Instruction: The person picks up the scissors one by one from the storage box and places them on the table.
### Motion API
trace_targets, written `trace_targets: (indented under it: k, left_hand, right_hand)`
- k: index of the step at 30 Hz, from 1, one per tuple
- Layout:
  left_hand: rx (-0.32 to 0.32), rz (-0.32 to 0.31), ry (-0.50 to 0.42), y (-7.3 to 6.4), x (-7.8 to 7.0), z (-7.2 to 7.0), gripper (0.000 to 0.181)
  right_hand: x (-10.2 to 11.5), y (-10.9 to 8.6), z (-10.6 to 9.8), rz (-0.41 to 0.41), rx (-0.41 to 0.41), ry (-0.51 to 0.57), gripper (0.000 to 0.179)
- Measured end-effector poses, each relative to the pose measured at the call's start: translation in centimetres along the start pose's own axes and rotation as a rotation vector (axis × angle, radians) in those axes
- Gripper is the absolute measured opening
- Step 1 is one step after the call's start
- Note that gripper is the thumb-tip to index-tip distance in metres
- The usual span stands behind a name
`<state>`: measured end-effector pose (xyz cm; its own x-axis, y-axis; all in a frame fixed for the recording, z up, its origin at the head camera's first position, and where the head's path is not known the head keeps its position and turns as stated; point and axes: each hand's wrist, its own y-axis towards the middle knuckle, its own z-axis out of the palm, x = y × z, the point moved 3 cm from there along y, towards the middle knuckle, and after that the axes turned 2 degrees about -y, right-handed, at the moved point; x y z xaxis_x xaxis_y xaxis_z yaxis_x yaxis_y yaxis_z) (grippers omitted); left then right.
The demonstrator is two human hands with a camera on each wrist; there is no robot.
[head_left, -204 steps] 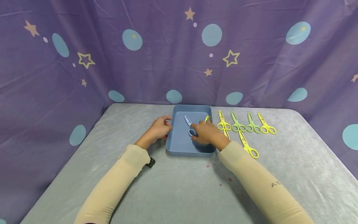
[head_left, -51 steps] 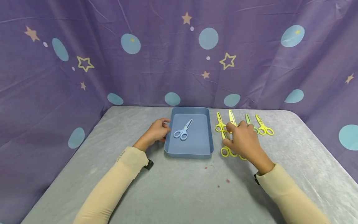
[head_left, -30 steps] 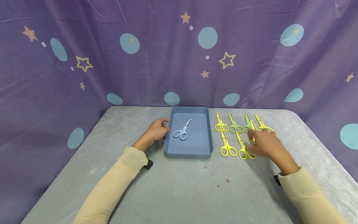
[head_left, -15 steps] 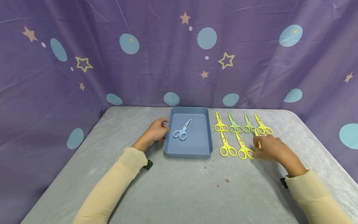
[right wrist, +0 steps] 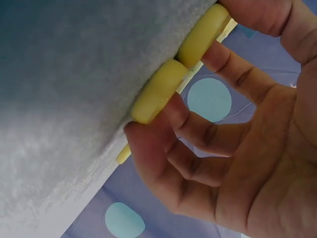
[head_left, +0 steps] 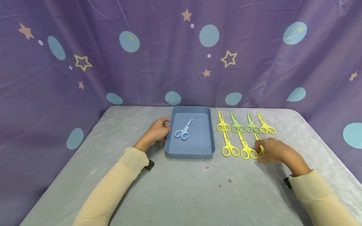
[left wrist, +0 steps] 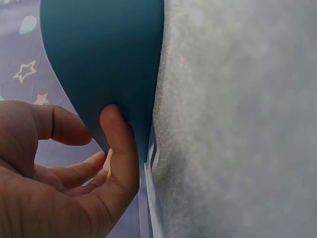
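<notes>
My left hand (head_left: 156, 131) is at the left wall of a blue rectangular tray (head_left: 199, 138). In the left wrist view its fingers (left wrist: 119, 139) are bent against the tray's outer wall and edge. Light-blue scissors (head_left: 185, 129) lie inside the tray. My right hand (head_left: 273, 151) holds a pair of yellow scissors (head_left: 257, 137) by the handles at the right end of the front row; the palm side hides part of them. Up close, the two yellow finger loops (right wrist: 158, 91) rest at table level between the fingertips.
Right of the tray, a back row holds yellow scissors (head_left: 223, 126), green scissors (head_left: 238, 127), more green scissors (head_left: 252, 127) and yellow scissors (head_left: 266, 128). In front lie yellow scissors (head_left: 230, 149) and another yellow pair (head_left: 247, 151). A purple curtain (head_left: 152, 75) borders the grey table (head_left: 181, 191).
The right hand has left the tray, carried yellow scissors rightward over the rows and lowered them at the front row's right end. The light-blue scissors have turned inside the tray. The left hand stays put.
</notes>
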<state>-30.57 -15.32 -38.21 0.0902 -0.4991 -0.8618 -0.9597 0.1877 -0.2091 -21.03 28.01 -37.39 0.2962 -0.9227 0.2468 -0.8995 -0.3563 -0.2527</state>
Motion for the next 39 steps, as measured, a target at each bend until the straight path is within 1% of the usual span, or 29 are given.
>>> trace_targets:
  k: [5, 10, 14, 17, 20, 22, 25, 27, 30, 33, 39]
  left_hand:
    - [-0.004, 0.010, 0.008, -0.2, -0.1, -0.1, 0.057]
    - [0.001, 0.013, 0.005, -0.3, -0.2, 0.0, 0.057]
    - [0.001, 0.012, -0.005, -0.3, -0.2, 0.0, 0.057]
    - [-0.001, 0.011, -0.010, -0.2, -0.1, 0.0, 0.058]
    - [-0.005, 0.010, -0.013, -0.2, 0.0, 0.0, 0.058]
    - [-0.007, 0.012, -0.013, -0.2, 0.0, 0.0, 0.058]
    - [-0.006, 0.015, -0.009, -0.2, -0.1, 0.0, 0.058]
    - [-0.005, 0.018, -0.008, -0.2, -0.1, 0.0, 0.058]
    - [-0.008, 0.019, -0.010, -0.2, -0.1, -0.1, 0.057]
    - [-0.010, 0.017, -0.014, -0.2, -0.1, -0.1, 0.057]
    - [-0.006, 0.009, -0.031, -0.2, 0.0, -0.1, 0.058]
  right_hand:
    - [-0.1, 0.0, -0.2, -0.012, -0.004, 0.019, 0.023]
    - [-0.1, -0.4, -0.5, -0.036, -0.019, 0.039, 0.025]
    - [0.2, -0.6, -1.0, -0.046, -0.043, 0.020, 0.030]
    - [0.7, -0.4, -1.2, -0.070, -0.113, -0.023, 0.034]
    - [1.3, 0.0, -1.4, -0.090, -0.207, -0.072, 0.038]
    - [1.7, 0.3, -1.6, -0.092, -0.262, -0.087, 0.041]
    - [2.5, 0.8, -1.7, -0.072, -0.314, -0.093, 0.048]
    - [3.2, 1.1, -1.9, -0.055, -0.336, -0.091, 0.053]
    - [4.3, 1.8, -2.1, -0.046, -0.367, -0.083, 0.054]
    - [5.6, 2.5, -2.4, -0.059, -0.394, -0.074, 0.053]
    - [8.2, 4.1, -2.3, -0.098, -0.420, -0.080, 0.050]
